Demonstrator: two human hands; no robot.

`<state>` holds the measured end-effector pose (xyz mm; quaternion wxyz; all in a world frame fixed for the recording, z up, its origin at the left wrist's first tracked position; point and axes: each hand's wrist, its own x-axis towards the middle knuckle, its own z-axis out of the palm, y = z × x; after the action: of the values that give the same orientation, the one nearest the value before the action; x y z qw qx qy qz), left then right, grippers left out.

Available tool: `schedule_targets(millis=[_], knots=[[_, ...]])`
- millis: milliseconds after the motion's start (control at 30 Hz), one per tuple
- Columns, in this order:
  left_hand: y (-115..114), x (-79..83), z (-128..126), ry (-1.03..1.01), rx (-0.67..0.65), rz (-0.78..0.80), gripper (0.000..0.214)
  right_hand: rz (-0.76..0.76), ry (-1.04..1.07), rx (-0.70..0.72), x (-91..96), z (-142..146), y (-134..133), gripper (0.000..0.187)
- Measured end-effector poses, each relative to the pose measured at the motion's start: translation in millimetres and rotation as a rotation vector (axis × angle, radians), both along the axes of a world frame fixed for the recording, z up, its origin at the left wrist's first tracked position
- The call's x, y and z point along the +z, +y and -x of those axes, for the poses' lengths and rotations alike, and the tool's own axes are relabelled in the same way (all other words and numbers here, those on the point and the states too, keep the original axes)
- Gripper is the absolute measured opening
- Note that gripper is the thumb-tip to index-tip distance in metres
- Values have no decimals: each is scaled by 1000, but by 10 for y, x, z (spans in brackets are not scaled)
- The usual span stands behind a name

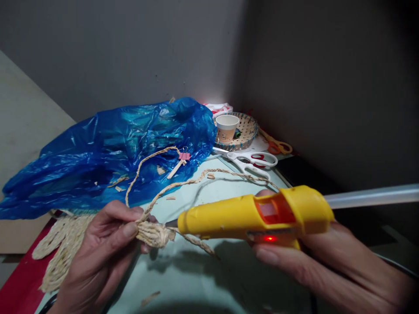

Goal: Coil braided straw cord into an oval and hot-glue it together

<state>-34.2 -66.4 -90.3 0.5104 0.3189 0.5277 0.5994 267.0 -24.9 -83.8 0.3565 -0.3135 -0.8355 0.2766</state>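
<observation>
My left hand [104, 244] pinches a small coiled straw piece [153, 233] made of twisted straw rope [196, 179], whose loose ends trail up over the table. My right hand [314, 257] grips a yellow hot glue gun [248, 213] with a red light lit on its side and a clear glue stick [369, 196] poking out the back. The gun's nozzle touches the straw piece. A pink binder clip [184, 155] holds one rope end near the blue bag.
A crumpled blue plastic bag [108, 148] lies at the back left. A woven basket [244, 131] holds a paper cup [226, 127]. White-and-red scissors [252, 160] and orange scissors [278, 146] lie beside it. A woven straw shape [62, 248] rests on red material at left.
</observation>
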Motion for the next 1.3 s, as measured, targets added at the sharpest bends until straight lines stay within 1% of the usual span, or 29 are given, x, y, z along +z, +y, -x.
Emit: schedule_targets(millis=[33, 67, 100, 133, 167, 233, 267, 300, 333, 400, 500, 567, 633, 700, 733, 833, 900, 967, 1033, 1100, 1167, 1200, 1300], knots=[[0, -8, 0, -9, 7, 3, 22, 29, 16, -14, 11, -1, 9, 25], [1, -15, 2, -17, 16, 9, 23, 95, 30, -31, 33, 11, 30, 18], [4, -20, 4, -24, 26, 7, 25, 202, 45, -41, 63, 35, 61, 12], [7, -22, 8, -27, 34, 8, 26, 357, 57, -39, 95, 65, 102, 18], [11, -21, 13, -26, 44, 2, 26, 549, 61, -11, 124, 98, 151, 29], [20, -6, 18, -20, 40, 0, 26, 906, 104, 92, 150, 157, 258, 42], [25, 6, 18, -18, 31, 2, 26, 1009, 136, 135, 142, 178, 310, 46], [31, 20, 15, -19, 22, -1, 25, 1069, 164, 167, 117, 194, 357, 49], [36, 35, 10, -23, 12, -4, 25, 1090, 177, 184, 81, 205, 399, 52], [45, 58, 1, -41, -2, -24, 27, 1083, 158, 199, -16, 222, 463, 54], [38, 59, 9, -71, -9, -55, 27, 1064, 88, 192, -150, 250, 517, 47], [23, 38, 32, -81, -19, -75, 24, 1019, 33, 164, -199, 271, 532, 46], [6, 18, 56, -90, -42, -105, 22, 948, -43, 116, -209, 287, 536, 44], [-9, 14, 66, -79, -63, -142, 19, 832, -148, 31, -181, 295, 527, 42], [-17, 19, 64, -63, -64, -160, 18, 746, -208, -33, -154, 296, 516, 41], [-39, 52, 27, -5, -58, -199, 13, 430, -371, -243, -31, 313, 439, 38], [-54, 74, -10, -5, -62, -206, 11, 255, -435, -307, 76, 352, 348, 34], [-69, 84, -44, -20, -71, -195, 10, 148, -460, -259, 188, 421, 240, 29], [-83, 79, -66, -16, -76, -194, 11, 102, -422, -128, 288, 511, 139, 23], [-91, 67, -73, -2, -74, -196, 12, 137, -307, 23, 355, 602, 68, 25], [-94, 55, -72, 1, -72, -199, 12, 205, -204, 120, 378, 675, 38, 29], [-93, 52, -71, -4, -66, -189, 11, 230, -168, 143, 373, 700, 36, 27], [-87, 52, -71, -20, -45, -152, 12, 242, -107, 138, 313, 733, 57, 22]])
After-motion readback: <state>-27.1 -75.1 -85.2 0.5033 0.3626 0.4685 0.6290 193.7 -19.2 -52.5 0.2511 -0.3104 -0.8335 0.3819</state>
